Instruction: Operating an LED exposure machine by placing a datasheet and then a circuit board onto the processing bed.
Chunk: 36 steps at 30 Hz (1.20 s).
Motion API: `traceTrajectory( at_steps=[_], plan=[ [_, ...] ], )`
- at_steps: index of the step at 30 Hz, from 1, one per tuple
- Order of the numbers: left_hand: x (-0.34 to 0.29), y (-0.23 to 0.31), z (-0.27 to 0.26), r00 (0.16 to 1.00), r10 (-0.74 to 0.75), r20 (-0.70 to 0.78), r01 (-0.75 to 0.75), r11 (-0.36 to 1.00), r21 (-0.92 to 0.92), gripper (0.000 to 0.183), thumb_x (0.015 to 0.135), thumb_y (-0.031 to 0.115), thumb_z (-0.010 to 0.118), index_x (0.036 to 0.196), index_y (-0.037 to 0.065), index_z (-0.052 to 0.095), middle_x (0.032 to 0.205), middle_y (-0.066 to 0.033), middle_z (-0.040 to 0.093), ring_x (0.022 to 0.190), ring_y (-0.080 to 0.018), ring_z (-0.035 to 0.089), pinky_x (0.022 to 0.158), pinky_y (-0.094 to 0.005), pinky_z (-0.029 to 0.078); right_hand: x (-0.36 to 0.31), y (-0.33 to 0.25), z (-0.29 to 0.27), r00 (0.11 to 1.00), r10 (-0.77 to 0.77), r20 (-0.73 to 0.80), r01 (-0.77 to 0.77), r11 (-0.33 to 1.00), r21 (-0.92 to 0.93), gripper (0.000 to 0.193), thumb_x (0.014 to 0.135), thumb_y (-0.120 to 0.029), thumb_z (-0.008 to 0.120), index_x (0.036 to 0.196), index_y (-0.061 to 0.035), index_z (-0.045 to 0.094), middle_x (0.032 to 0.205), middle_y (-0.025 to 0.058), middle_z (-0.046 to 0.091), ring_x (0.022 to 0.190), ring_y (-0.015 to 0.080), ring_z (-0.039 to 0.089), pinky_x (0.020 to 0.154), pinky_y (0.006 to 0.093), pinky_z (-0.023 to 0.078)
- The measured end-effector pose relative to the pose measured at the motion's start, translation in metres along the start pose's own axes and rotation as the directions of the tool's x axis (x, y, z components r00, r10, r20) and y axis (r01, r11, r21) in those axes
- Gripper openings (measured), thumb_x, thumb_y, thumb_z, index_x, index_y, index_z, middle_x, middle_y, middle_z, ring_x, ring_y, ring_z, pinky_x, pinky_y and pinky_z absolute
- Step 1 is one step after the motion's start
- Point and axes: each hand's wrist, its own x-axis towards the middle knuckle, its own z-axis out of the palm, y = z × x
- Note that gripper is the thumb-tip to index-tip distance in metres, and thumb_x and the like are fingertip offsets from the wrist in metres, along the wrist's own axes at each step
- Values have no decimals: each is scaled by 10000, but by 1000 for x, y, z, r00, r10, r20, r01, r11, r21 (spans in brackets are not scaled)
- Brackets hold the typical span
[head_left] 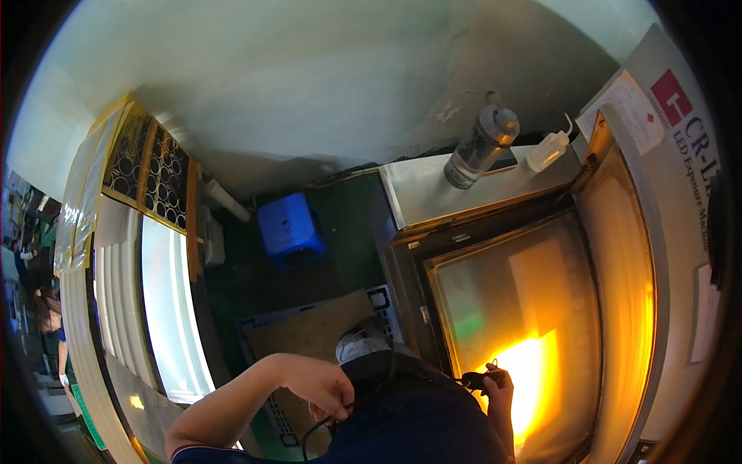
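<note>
My left hand (328, 389) is curled against my dark blue clothing (417, 421), fingers closed on a thin black cord (313, 429) that loops down below it. My right hand (498, 387) holds a small black object (473, 379) at the lower edge of the glass plate (525, 309) of a large exposure machine. The glass glows orange-yellow right by that hand. What the black object is cannot be made out.
The machine's raised lid (626, 255) stands to the right. A metal ledge (421, 193) behind carries a clear bottle (479, 151) and a white squeeze bottle (547, 151). On the dark floor are a blue stool (290, 228) and cardboard (309, 329). Windows (166, 309) line the left.
</note>
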Motion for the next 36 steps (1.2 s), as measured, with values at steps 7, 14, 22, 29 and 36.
traceTrajectory(
  at_steps=[7,14,22,29,36],
  plan=[
    [75,-14,-32,769,241,-592,47,902,429,527,965,503,550,1183,36,662,1120,-146,669,1074,-276,623,933,-391,482,1,-2,-6,999,1,35,1,999,-54,266,833,-54,677,1089,-15,617,1111,105,654,821,154,632,633,253,504],
    [103,1,-24,725,550,-415,-684,649,-334,318,998,240,577,1220,24,647,1346,-123,587,1228,-220,552,1058,-345,402,7,-6,-14,999,-12,44,18,989,-144,257,830,-55,677,1079,-23,623,1121,104,653,828,158,632,641,270,509],
    [63,51,-21,593,572,-566,-747,653,-122,336,999,228,570,1268,27,580,1245,-122,637,1086,-223,633,933,-340,482,9,-8,4,998,42,44,-35,989,-147,303,821,-57,681,1115,-12,621,1022,93,666,838,169,644,645,266,510],
    [53,65,-32,688,700,-190,-600,697,394,328,992,276,580,1033,-44,641,1029,-103,706,854,-213,655,756,-359,505,10,-10,5,995,62,80,-43,976,-213,331,826,-50,680,1144,10,607,1041,128,661,846,172,649,650,271,514],
    [42,65,-32,857,515,-5,-500,833,239,421,988,268,588,720,-51,650,966,-54,675,727,-169,628,639,-338,493,24,-10,1,994,48,99,-16,954,-299,314,832,-58,688,1133,-1,617,1039,108,663,849,170,645,668,279,513]
  ],
)
